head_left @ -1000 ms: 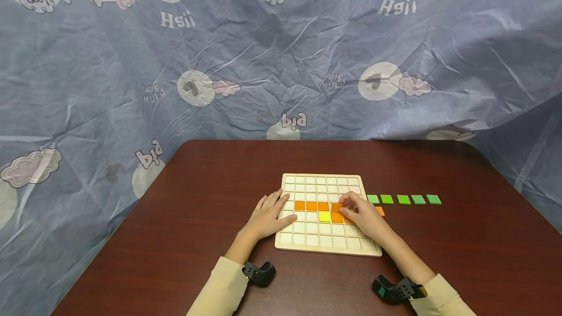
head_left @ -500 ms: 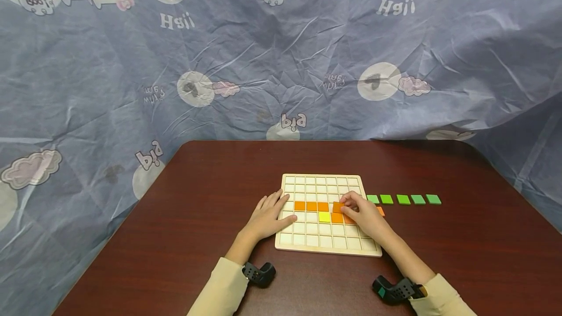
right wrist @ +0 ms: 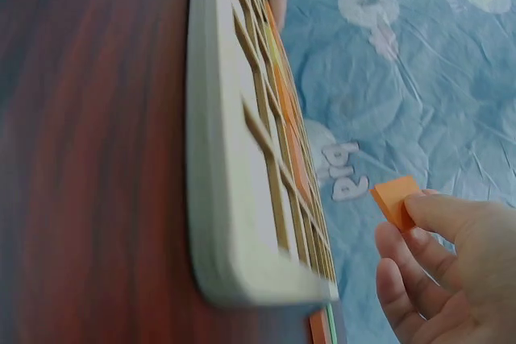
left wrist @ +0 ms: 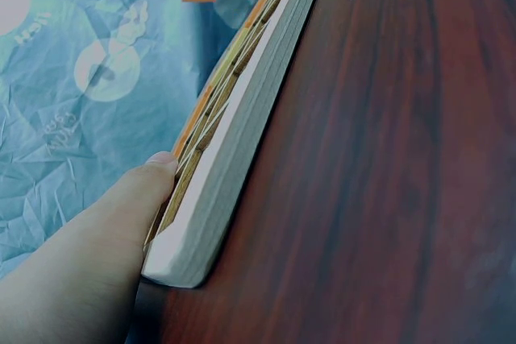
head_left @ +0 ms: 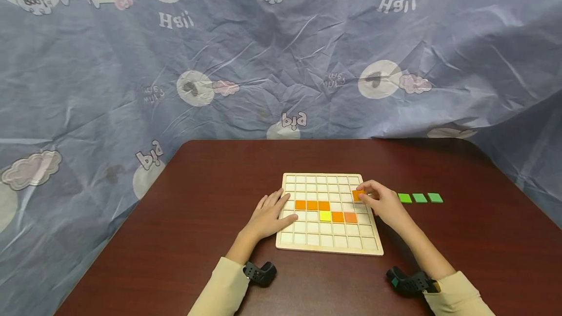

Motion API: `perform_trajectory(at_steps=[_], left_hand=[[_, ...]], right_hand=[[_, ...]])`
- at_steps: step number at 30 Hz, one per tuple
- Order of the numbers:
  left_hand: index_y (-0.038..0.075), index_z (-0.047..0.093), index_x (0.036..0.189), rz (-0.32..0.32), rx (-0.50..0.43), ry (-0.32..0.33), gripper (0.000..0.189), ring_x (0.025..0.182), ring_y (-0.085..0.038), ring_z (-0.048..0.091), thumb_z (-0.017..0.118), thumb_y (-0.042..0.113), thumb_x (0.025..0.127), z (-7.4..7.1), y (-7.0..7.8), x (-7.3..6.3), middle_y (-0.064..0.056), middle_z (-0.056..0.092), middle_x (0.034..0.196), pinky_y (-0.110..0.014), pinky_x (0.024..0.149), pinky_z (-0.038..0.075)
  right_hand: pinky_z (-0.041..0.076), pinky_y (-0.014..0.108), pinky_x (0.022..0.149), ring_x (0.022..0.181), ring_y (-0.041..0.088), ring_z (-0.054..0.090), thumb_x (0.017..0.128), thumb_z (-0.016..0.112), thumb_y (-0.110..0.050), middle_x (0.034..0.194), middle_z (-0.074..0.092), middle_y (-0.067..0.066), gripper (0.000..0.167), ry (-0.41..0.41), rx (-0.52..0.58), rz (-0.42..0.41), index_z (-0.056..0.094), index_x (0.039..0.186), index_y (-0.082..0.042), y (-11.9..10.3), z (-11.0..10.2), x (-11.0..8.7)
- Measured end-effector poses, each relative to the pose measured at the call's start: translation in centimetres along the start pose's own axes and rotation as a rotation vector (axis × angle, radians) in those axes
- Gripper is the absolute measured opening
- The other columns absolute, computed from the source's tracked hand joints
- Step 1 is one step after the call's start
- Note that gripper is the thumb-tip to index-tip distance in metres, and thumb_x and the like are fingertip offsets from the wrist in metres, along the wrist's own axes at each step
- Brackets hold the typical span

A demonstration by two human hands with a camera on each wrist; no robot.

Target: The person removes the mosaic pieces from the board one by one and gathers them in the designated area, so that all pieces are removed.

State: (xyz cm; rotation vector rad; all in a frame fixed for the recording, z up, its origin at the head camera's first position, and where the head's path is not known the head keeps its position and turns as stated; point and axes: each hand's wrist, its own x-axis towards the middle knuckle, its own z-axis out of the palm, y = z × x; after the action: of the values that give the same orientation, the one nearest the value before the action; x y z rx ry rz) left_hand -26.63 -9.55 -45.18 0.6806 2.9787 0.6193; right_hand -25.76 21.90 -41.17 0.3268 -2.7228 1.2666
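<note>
- Right grip (head_left: pixel 385 206): you pinch one orange tile (head_left: pixel 358 195) between thumb and fingertips, raised over the right side of the gridded board (head_left: pixel 326 241); both wrist views show it off the board.
- Left grip (head_left: pixel 267 216): holds nothing; fingers extended at the board's left edge, thumb over the cells. Useful brace. Press lightly so nothing skids.
- Level the tile before it meets any cell; a tilted corner would likely catch the ridges. A pinch near its rim should release cleanest.
- Mind your knuckles near the seated pieces: three orange tiles (head_left: pixel 312 205) in one row; next row nearer you, a yellow tile (head_left: pixel 325 216) with two orange ones to its right.
- Three green tiles (head_left: pixel 420 198) visible past your right grip; more may be hidden.
- Surface (head_left: pixel 210 184): dark reddish wood grain, faint sheen.
- Room: wrinkled blue-grey cloth (head_left: pixel 246 52), cartoon prints, hung behind.
</note>
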Motion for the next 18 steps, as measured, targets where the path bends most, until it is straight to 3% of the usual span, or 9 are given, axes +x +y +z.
perform_trajectory(at_steps=[4,10,18], left_hand=[[0.023,0.024,0.145,-0.004,-0.001,-0.001,0.071,0.141,-0.021,0.017,0.036,0.063,0.087,0.1,-0.1,0.0,-0.002,0.016,0.153,-0.044,0.115,0.008],[0.022,0.026,0.145,0.003,-0.005,0.009,0.071,0.140,-0.022,0.018,0.038,0.062,0.087,0.2,-0.1,0.0,-0.003,0.017,0.153,-0.045,0.115,0.009],[0.021,0.027,0.144,0.009,-0.003,0.018,0.071,0.139,-0.024,0.020,0.039,0.061,0.087,0.1,-0.1,0.0,-0.004,0.018,0.153,-0.046,0.114,0.010]], right_hand=[[0.047,0.025,0.051,0.070,0.020,0.058,0.088,0.058,-0.029,0.092,0.060,0.011,0.027,0.014,-0.010,0.037,0.056,0.107,-0.009,1.0,-1.2,-0.3],[0.039,0.024,0.051,0.069,0.011,0.058,0.089,0.057,-0.033,0.092,0.060,0.010,0.029,0.059,-0.109,0.062,0.057,0.105,-0.008,2.8,-2.8,-1.0],[0.041,0.022,0.051,0.063,0.005,0.055,0.089,0.059,-0.026,0.084,0.059,0.008,0.026,0.092,-0.158,0.055,0.058,0.103,-0.004,4.7,-3.5,-1.8]])
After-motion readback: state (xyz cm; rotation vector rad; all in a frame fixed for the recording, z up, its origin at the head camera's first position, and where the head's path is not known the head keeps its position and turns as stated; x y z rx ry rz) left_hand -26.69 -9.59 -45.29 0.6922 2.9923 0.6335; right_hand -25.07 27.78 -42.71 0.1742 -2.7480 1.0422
